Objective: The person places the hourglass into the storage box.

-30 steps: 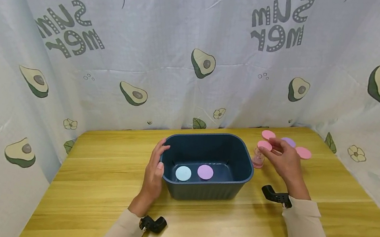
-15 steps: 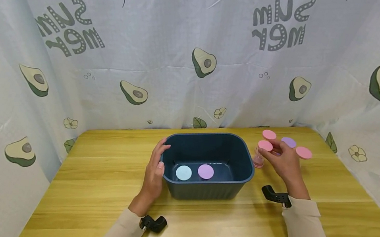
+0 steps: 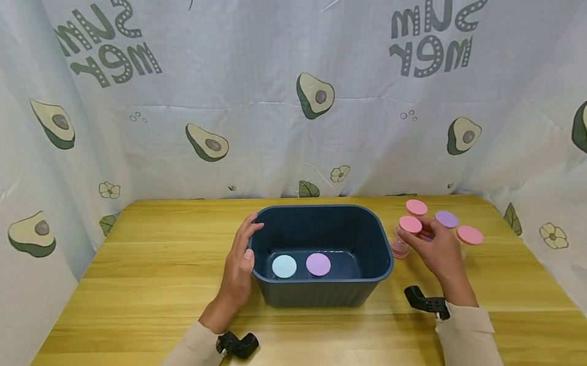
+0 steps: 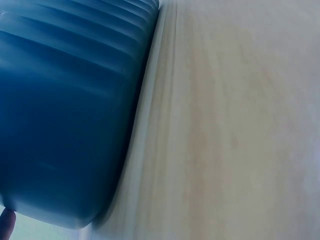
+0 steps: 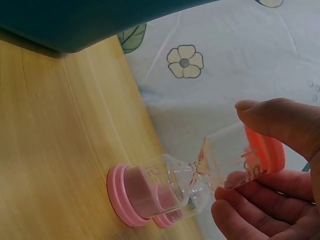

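My right hand pinches a sand timer by its upper end, thumb and fingers round the pink cap. Clear glass narrows at its waist, and pink sand lies in the lower bulb. Its pink base is right at the tabletop, just right of a dark blue bin. My left hand rests along the bin's left wall with fingers straight; in the left wrist view one fingertip shows at the bin's edge. Inside the bin, a light blue round cap and a purple round cap face up.
Behind and right of my right hand stand more timers: one pink-capped, one purple-capped and another pink-capped. A curtain printed with avocados hangs behind the wooden table.
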The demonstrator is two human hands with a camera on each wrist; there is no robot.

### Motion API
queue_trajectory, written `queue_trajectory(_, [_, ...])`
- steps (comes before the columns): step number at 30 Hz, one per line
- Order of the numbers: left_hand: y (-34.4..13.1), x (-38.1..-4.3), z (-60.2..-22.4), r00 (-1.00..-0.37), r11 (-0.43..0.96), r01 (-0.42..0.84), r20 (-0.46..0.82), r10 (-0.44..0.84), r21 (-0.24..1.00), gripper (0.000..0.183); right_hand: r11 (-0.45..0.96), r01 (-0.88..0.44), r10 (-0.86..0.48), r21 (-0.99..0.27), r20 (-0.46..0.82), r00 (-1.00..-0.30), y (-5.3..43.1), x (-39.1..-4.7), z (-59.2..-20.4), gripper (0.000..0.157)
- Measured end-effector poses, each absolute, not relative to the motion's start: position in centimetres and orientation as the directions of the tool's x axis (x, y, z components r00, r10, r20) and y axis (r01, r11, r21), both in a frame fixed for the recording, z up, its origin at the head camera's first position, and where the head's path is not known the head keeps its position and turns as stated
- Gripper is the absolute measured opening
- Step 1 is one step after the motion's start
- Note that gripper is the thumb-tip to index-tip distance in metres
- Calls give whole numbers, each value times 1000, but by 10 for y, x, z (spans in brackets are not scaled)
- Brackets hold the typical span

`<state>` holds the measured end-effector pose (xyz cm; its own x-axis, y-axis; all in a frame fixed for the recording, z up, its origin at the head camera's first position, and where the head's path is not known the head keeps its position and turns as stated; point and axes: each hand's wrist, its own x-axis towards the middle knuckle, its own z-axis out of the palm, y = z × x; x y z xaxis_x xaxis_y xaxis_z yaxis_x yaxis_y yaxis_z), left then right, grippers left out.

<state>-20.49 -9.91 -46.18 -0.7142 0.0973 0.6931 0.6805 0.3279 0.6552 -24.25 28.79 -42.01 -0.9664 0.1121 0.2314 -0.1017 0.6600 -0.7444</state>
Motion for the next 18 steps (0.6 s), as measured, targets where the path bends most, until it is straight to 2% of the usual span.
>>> queue_trajectory(18, [-99, -203, -461, -727, 335, 667, 681, 94, 666, 56, 672, -110, 111, -732, 247, -963, 286, -243, -421, 59])
